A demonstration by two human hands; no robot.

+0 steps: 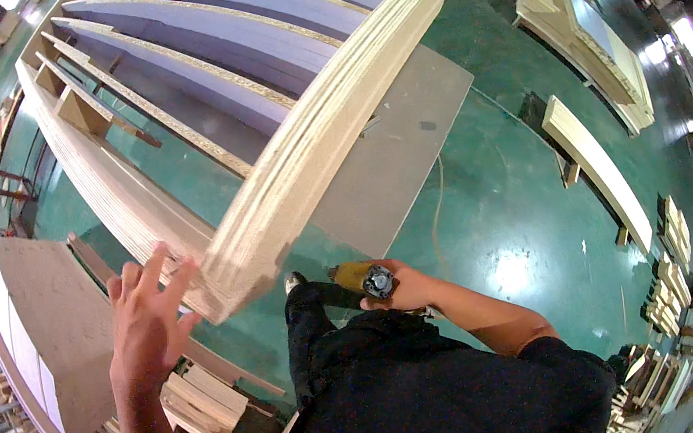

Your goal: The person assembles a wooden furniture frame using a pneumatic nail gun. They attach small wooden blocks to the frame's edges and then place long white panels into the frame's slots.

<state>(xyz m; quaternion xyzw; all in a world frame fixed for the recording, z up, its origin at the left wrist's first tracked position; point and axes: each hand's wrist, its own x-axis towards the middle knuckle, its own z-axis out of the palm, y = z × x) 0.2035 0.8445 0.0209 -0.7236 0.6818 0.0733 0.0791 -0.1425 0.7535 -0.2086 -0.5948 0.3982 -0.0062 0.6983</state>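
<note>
My left hand (145, 311) hangs with its fingers spread beside the near corner of a large wooden frame (270, 178). Its fingertips overlap the frame's left side in view, and I cannot tell whether they touch it. My right hand (409, 285) is wrapped round a yellow tool (350, 279) with a round black and silver end, held in front of my legs. The tool's exact kind does not show. Long slats (258, 90) with pale purple faces run across the inside of the frame.
A grey board (396, 161) lies on the green floor under the frame. To the left stands a large box-like wooden piece (57, 332), with wood offcuts (200, 405) near it. A curved wooden piece (597, 168) and stacked panels (584, 50) lie at the right.
</note>
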